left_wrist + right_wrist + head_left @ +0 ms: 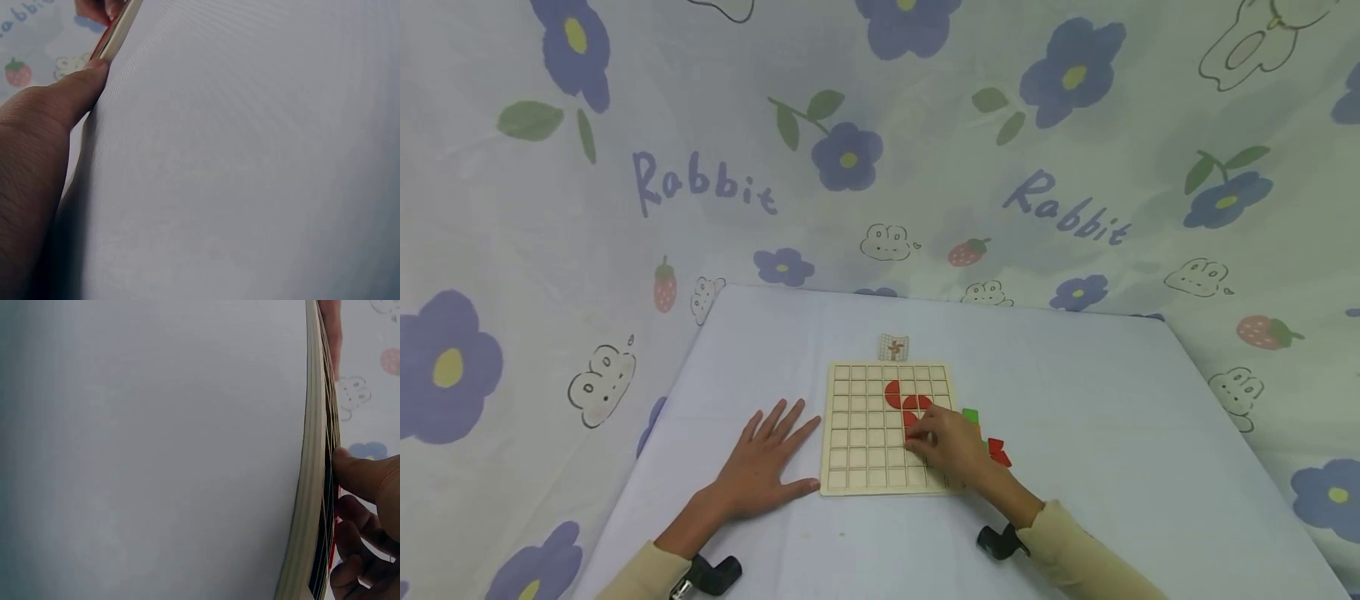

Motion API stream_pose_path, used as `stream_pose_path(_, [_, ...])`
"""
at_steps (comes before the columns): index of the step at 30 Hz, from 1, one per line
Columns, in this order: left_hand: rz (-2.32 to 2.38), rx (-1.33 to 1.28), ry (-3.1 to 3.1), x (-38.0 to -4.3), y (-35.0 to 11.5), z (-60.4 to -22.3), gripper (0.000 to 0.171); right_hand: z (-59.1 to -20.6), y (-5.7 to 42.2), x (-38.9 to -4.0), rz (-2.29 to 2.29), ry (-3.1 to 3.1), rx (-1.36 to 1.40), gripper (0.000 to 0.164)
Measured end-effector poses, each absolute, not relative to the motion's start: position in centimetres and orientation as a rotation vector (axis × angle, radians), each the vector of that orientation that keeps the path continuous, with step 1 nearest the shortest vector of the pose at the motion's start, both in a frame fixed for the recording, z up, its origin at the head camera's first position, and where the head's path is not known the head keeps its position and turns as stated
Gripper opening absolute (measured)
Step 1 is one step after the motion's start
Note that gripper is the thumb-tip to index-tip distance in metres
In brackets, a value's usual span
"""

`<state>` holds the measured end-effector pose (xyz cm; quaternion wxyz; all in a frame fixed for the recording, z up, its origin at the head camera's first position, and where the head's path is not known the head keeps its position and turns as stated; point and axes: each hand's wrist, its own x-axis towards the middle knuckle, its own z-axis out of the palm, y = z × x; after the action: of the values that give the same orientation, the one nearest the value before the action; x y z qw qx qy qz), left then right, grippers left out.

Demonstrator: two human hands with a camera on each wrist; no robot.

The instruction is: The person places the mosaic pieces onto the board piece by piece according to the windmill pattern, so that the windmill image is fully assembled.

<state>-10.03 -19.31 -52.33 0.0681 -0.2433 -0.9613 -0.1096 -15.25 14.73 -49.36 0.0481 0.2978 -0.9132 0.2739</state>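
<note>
A pale wooden board (858, 457) with a square grid lies on the white table. My left hand (762, 471) rests on the table with fingers spread, its thumb tip at the board's left edge; the left wrist view shows that thumb (84, 87) against the rim. Over the board's right half, my right hand (951, 442) has curled fingers, thumb and forefinger pinching at a small red piece (909, 433), mostly hidden by the fingertips. Other red pieces with curved edges (892, 395) sit in grid cells above it. Red also shows by the right fingers (356, 515) in the right wrist view.
Loose red pieces (998, 452) and a green piece (971, 415) lie right of the board, partly behind the right hand. A small card with a pinwheel-like pattern (893, 347) lies beyond the board's far edge. A patterned cloth (820, 217) hangs behind the table.
</note>
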Motion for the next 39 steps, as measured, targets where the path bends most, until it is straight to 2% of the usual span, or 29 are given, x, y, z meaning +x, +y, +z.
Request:
stream_pose_path(7, [-0.312, -0.723, -2.913, -9.9, -19.2, -52.0, 0.093, -49.2, 14.9, -15.5, 0.929, -2.803, 0.916, 0.010])
stream_pose_path(17, [-0.333, -0.729, -2.903, -9.9, -19.0, -52.0, 0.092, -49.5, 16.7, -14.6, 0.782, -2.761, 0.810, 0.006])
stream_pose_path(31, [-0.345, -0.706, -2.877, -9.7, -19.0, -52.3, 0.091, -49.2, 18.1, -13.3, 0.747, -2.681, 1.040, 0.011])
stream_pose_path(34, [-0.318, -0.702, -2.899, -9.9, -19.0, -52.3, 0.091, -48.4, 18.6, -13.0, 0.718, -2.740, 1.024, 0.014])
stream_pose_path(39, [-0.311, -0.708, -2.911, -9.9, -19.3, -52.2, 0.092, -47.5, 20.3, -12.6, 0.580, -2.812, 0.847, 0.026])
